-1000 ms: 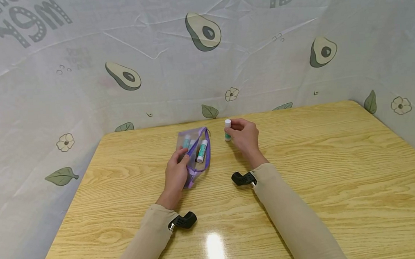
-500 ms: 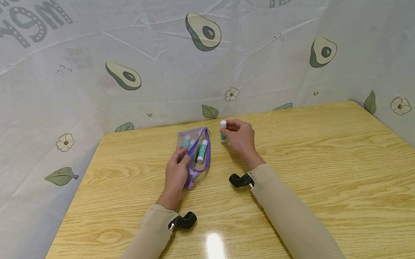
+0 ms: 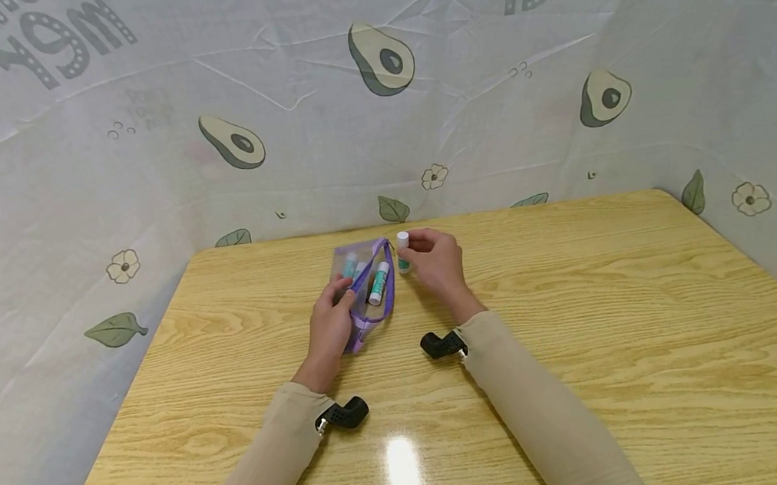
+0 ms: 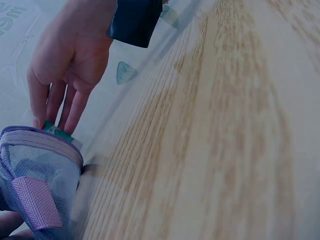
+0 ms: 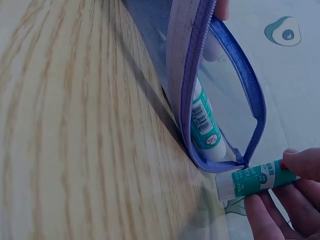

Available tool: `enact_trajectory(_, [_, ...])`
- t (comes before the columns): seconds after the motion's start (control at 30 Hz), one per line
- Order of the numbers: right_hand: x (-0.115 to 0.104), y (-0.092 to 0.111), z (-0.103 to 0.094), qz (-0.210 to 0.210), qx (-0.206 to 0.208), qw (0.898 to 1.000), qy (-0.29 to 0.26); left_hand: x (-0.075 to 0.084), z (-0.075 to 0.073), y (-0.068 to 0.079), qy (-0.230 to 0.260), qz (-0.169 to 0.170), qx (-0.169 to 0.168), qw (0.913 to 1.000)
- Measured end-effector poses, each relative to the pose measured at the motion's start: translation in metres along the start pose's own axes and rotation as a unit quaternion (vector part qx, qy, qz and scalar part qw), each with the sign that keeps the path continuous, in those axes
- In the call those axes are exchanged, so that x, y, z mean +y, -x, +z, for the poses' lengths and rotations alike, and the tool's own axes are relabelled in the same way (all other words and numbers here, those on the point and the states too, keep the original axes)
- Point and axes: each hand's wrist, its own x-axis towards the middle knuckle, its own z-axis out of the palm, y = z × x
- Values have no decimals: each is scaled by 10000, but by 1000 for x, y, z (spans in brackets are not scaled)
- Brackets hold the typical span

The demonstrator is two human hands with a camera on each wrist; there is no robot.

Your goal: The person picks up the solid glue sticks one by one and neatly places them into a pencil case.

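My left hand (image 3: 329, 321) grips the near side of a purple mesh zipper pouch (image 3: 391, 292), whose mouth is spread apart and faces right. Inside it lie several glue sticks; one glue stick (image 5: 205, 122) with a green label is near the opening. Thumb and fingers of my right hand (image 3: 440, 262) pinch another glue stick (image 5: 257, 179), white-capped and green. In the head view that stick is upright, just right of the pouch's far corner. The right wrist view has its end right at the zipper rim. Only fingertips of the left hand show behind the mesh in its wrist view.
A wood-grain table (image 3: 577, 334) lies under both hands. Behind it hangs a pale cloth (image 3: 323, 125) printed with avocados, leaves and flowers. Each wrist carries a black camera mount (image 3: 348, 413) that juts inward over the table.
My right hand has moved left with the glue stick, from well right of the pouch to close beside its opening. The left hand and pouch have stayed in place.
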Motion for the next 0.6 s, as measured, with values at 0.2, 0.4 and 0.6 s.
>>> enact_trajectory(0.2, [-4, 4, 3, 6, -106, 9999, -50, -1, 1, -1, 5, -5, -12, 10000])
enact_trajectory(0.4, [-7, 7, 8, -36, -231, 9997, -20, -1, 1, -1, -2, 1, -19, 10000])
enact_trajectory(0.6, [-8, 9, 12, -80, -309, 9995, -28, -2, 0, -1, -21, 29, -32, 10000])
